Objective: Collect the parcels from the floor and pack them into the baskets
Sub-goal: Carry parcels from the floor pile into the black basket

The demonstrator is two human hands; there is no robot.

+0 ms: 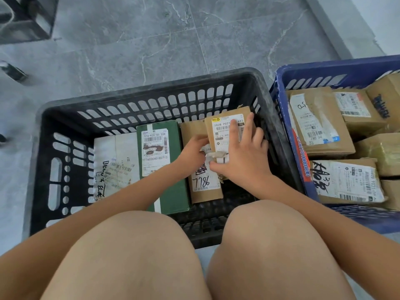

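Here both hands (242,156) hold a flat cardboard parcel (225,124) in the slotted black basket (151,87)

You are looking through a wide lens in even, soft daylight, bright but without hard glare. The grey floor (151,40) shows only a faint sheen. Shadows are weak, deepest inside the black basket (149,92). Straight edges bow toward the corners. Printed labels read sharply mid-frame; the far left edge smears slightly.
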